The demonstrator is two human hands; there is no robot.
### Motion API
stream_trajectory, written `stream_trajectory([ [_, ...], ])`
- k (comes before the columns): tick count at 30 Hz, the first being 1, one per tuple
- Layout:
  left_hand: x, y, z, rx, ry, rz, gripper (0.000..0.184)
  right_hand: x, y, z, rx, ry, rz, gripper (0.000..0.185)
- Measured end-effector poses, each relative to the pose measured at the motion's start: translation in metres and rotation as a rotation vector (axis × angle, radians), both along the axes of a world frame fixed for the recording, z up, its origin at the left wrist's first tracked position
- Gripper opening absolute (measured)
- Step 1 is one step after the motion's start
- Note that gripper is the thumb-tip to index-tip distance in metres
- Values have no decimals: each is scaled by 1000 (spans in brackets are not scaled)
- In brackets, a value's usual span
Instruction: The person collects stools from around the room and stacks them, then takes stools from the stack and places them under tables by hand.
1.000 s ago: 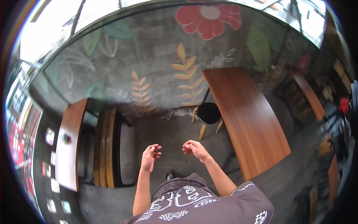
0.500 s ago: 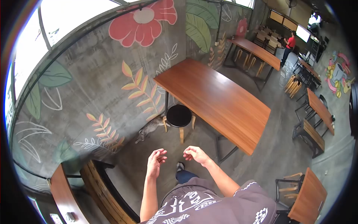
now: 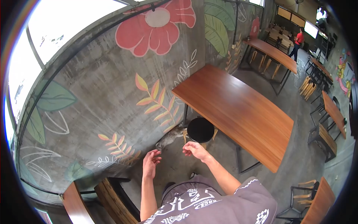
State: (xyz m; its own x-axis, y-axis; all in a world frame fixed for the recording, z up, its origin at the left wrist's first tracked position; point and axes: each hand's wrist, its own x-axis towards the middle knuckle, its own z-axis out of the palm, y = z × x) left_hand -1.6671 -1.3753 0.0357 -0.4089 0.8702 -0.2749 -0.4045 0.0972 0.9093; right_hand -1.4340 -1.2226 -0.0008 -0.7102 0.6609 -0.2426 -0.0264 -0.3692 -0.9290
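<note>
My left hand (image 3: 151, 163) is held up in front of my body with its fingers loosely bent and apart, nothing in it. To its right, my right hand (image 3: 196, 150) hangs in the air with curved fingers, and no object shows in it. The two hands do not touch. Just beyond my right hand stands a round stool (image 3: 200, 129) with a black seat and pale wooden legs. It is beside a long brown wooden table (image 3: 238, 112), partly under its near edge.
A grey furry animal, seemingly a cat (image 3: 169, 137), lies by the painted wall (image 3: 89, 93). A wooden bench (image 3: 115, 199) and another table (image 3: 76, 205) are at lower left. More tables stand along the right. A person in a red top (image 3: 299, 38) is far back.
The view has turned left and drawn closer to the stool, so the table and stool appear farther right and lower. My hands stay raised, still apart. The far person has shifted pose slightly.
</note>
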Motion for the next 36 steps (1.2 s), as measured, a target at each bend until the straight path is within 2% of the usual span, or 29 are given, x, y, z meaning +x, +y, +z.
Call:
stream_trajectory([
  [3,-29,31,-3,-8,-41,40,31,-22,31,0,-4,11,-40,18],
  [8,-66,106,-25,-32,-82,-63,30,-34,72,-19,26,-65,-163,19],
  [11,-88,164,-47,-71,-44,-204,34,-36,95,-18,39,-121,-262,21],
  [15,-103,243,-49,-73,-44,-357,35,-36,117,-27,-27,-191,-424,21],
  [21,-111,353,-70,-125,15,-622,29,-32,142,-61,-193,-273,-689,23],
  [24,-105,398,-99,-205,40,-734,27,-33,153,-101,-196,-279,-785,23],
  [27,-96,427,-163,-254,41,-791,25,-34,160,-166,-302,-235,-901,21],
  [29,-83,440,-183,-310,93,-862,26,-36,169,-191,-337,-287,-959,18],
  [30,-77,441,-210,-342,99,-864,27,-33,175,-228,-361,-282,-929,18],
  [33,-67,439,-306,-441,111,-857,27,-33,168,-340,-248,-607,-1089,16],
  [36,-54,451,-392,-465,204,-848,27,-25,174,-418,-247,-707,-1255,28],
])
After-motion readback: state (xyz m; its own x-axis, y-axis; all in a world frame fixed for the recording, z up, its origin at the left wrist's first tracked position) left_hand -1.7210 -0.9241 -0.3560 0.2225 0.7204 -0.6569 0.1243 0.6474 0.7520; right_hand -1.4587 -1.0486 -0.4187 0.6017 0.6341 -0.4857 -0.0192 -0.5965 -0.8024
